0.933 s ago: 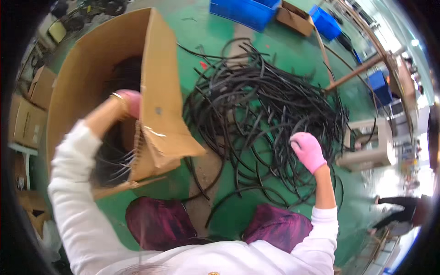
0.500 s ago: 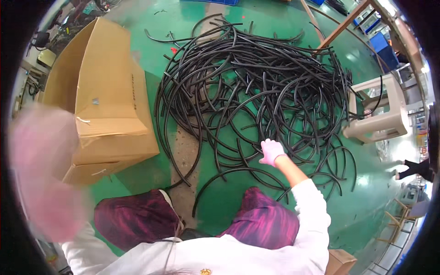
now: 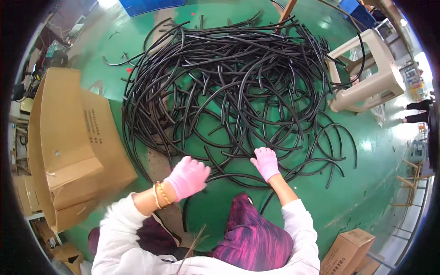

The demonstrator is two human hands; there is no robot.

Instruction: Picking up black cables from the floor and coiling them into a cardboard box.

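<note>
Hose pile (image 3: pixel 238 87): black, curved lengths of rubber hose or cable, heaped loose on the green floor (image 3: pixel 366 183), filling the middle and top of the view; spread flat and wide, probably so single lengths can be picked out from the near edge.
Right hand (image 3: pixel 265 162): pink-gloved, palm down on the pile's near edge, fingers resting across a few strands; whether closed round one cannot be told.
Left hand (image 3: pixel 188 176): pink-gloved, fingers spread and apart, clamped on nothing, hanging just short of the nearest hose ends; gold bangles at the wrist.
Posture: squatting or seated low, knees in purple-patterned trousers just below the hands, close enough to reach the heap without leaning.
Cardboard box (image 3: pixel 68 146): large, open, lying on its side at the left, near the pile but not touching the hands.
Stool (image 3: pixel 366 73): beige plastic, tipped at the pile's far right edge, strands running under it.
Small carton (image 3: pixel 346 250): at the lower right, well apart.
Since 0.9 s ago: left hand out of the box and brought over to the heap; right hand shifted from the pile's right side to its near edge; view swung toward the hoses, box now off to the side.
</note>
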